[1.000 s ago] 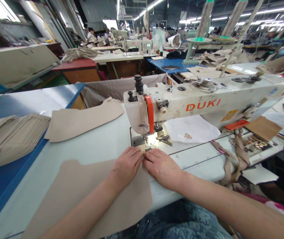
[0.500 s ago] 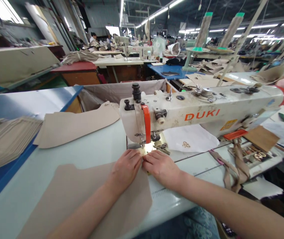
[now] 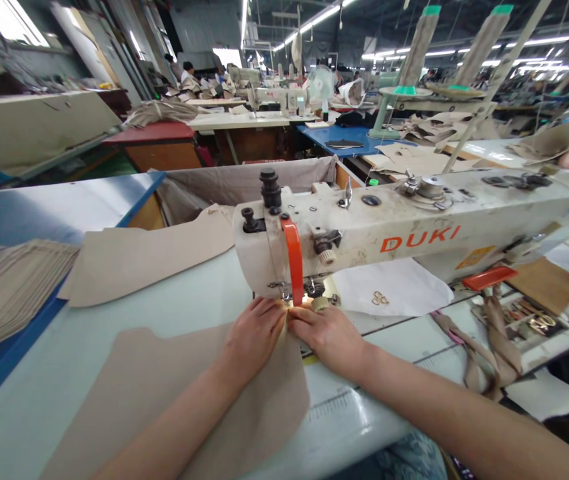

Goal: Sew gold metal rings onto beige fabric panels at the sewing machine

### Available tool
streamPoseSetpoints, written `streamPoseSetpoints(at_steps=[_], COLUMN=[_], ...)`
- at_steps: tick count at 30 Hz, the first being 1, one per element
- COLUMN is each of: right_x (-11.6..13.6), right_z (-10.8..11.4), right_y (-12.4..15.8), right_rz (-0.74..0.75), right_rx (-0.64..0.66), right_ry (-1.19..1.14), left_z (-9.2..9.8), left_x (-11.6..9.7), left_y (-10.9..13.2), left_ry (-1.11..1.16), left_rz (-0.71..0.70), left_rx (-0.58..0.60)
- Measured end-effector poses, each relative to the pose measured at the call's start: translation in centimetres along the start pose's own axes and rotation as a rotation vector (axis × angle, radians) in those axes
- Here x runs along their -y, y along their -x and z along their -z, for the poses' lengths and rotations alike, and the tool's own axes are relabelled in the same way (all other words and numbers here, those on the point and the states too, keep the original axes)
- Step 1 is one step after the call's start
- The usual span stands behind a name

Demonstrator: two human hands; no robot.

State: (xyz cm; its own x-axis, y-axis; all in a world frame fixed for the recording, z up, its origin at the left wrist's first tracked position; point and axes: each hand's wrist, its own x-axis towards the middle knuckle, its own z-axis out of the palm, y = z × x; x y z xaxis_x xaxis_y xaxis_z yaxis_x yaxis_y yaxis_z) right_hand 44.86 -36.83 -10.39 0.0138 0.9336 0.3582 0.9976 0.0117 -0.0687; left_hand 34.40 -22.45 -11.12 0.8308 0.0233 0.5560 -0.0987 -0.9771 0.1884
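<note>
Well left of the hands, a stack of flat beige fabric pieces [image 3: 12, 290] runs out of view. A broad beige fabric panel [image 3: 164, 367] lies beneath the left hand [image 3: 257, 333], its near end cut off. That hand's curled fingertips meet the right hand's [image 3: 329, 337] under the white sewing machine [image 3: 354, 220], hiding what they touch; I cannot tell whether either grips the panel. Beyond the right hand, gold-coloured loops [image 3: 379, 298], hard to make out, lie on a white sheet [image 3: 414, 293].
</note>
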Motion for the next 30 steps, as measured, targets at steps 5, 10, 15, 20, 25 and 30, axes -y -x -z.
streamPoseSetpoints(at_steps=[5, 10, 15, 20, 25, 30], right_x=[-0.1, -0.2, -0.1, 0.0, 0.2, 0.2], right_z=[0.1, 0.0, -0.1, 0.1, 0.2, 0.0], right_y=[-0.2, -0.2, -0.3, -0.3, 0.3, 0.9], right_rz=[-0.014, -0.026, -0.035, -0.029, -0.011, 0.067], right_rx=[0.039, 0.063, 0.07, 0.056, -0.003, -0.07], right_ry=[-0.025, -0.055, -0.04, -0.01, -0.017, -0.075], left_z=[-0.1, -0.2, -0.2, -0.3, 0.4, 0.8], left_x=[0.2, 0.5, 0.5, 0.4, 0.2, 0.0], left_y=[-0.1, -0.1, -0.1, -0.2, 0.0, 0.8], left_ry=[-0.004, 0.005, 0.001, -0.01, 0.0, -0.025], left_rz=[0.017, 0.042, 0.025, 0.037, 0.064, 0.057], left_rx=[-0.012, -0.032, -0.061, -0.06, -0.016, 0.062])
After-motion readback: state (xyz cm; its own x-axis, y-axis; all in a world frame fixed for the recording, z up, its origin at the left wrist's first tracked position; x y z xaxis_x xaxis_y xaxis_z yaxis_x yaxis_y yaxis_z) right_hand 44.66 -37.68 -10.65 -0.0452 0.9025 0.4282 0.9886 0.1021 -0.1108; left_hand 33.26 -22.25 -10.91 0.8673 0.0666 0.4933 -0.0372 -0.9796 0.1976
